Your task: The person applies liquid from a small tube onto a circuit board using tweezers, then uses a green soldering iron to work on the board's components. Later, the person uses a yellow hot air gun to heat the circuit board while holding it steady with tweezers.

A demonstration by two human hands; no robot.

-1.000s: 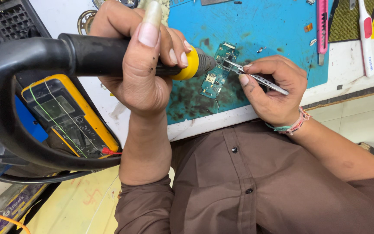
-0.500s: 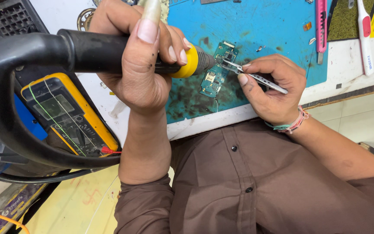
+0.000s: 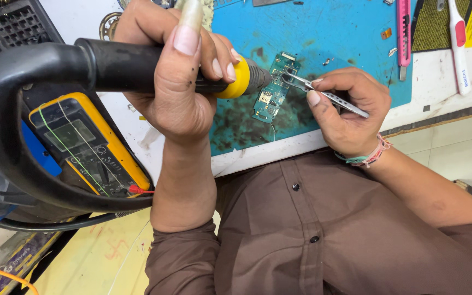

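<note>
My left hand [image 3: 184, 82] is wrapped around the black handle of a hot-air tool [image 3: 132, 68] with a yellow ring near its tip. Its metal nozzle [image 3: 259, 76] points at a small green circuit board [image 3: 269, 98] lying on a stained blue mat [image 3: 334, 38]. My right hand [image 3: 348, 112] pinches metal tweezers [image 3: 331, 97]. The tweezer tips touch the top part of the board, right beside the nozzle.
A thick black hose [image 3: 1, 136] loops from the tool over a yellow multimeter [image 3: 91, 147] at the left. A pink utility knife [image 3: 403, 33] and a white-and-red toothbrush [image 3: 458, 46] lie at the back right. The bench edge runs just in front of my brown shirt.
Almost nothing differs: the nozzle and the tweezers stay at the board, with only a slight shift of both hands.
</note>
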